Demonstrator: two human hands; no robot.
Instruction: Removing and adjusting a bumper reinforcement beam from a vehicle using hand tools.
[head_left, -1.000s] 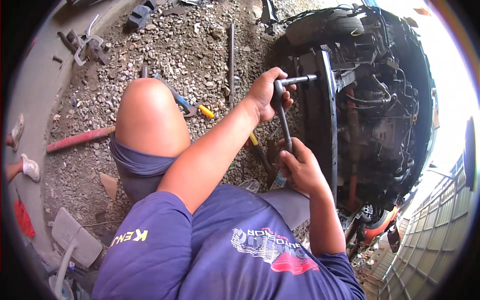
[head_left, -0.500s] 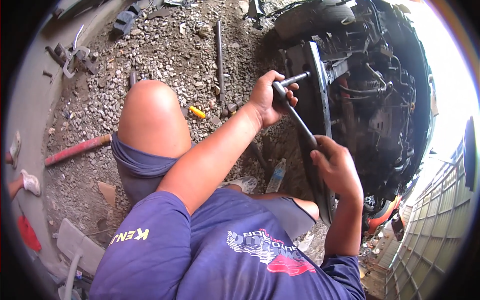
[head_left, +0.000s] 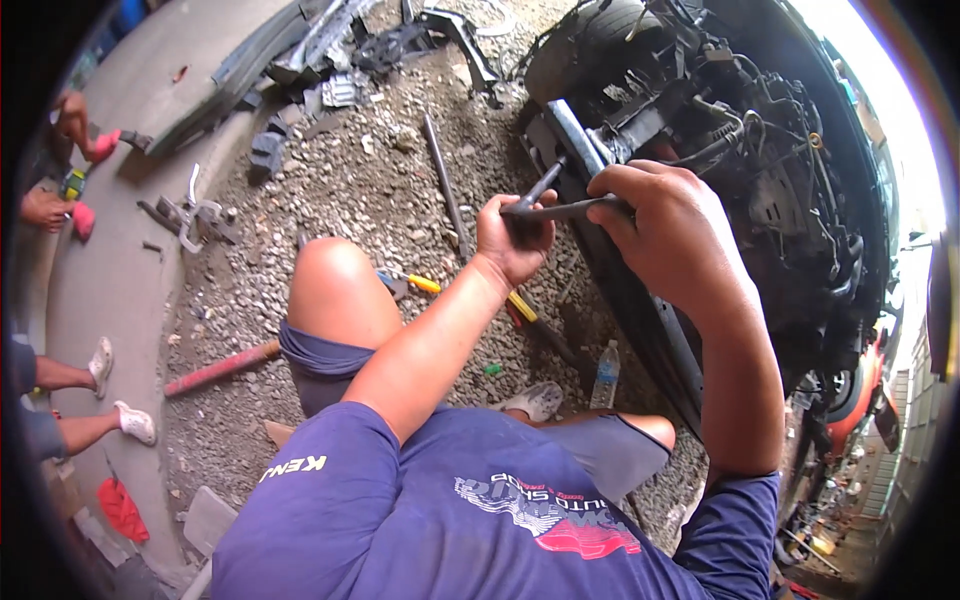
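My left hand [head_left: 515, 240] is closed round the head of a ratchet wrench [head_left: 570, 211], palm partly turned up. My right hand [head_left: 660, 220] grips the far end of its handle, which lies nearly level across the view. From the head a socket extension [head_left: 544, 184] slants up to a dark metal beam [head_left: 640, 300] at the front of a car. The socket end meets the beam's face; the fastener there is too small to make out. Behind the beam lies the car's exposed underside [head_left: 770, 190], with hoses and brackets.
On the gravel lie a long metal bar [head_left: 445, 180], a yellow-handled screwdriver [head_left: 420, 283], a yellow-and-black handled tool [head_left: 530, 313] and a red pipe [head_left: 222, 368]. A plastic bottle [head_left: 606, 375] stands by my leg. Removed car parts [head_left: 340, 60] lie at the far left; other people's feet [head_left: 135, 423] are at left.
My right hand has swung up and away, turning the wrench handle from slanting down to nearly level. My left hand stays round the wrench head. The view has shifted, showing more on the left.
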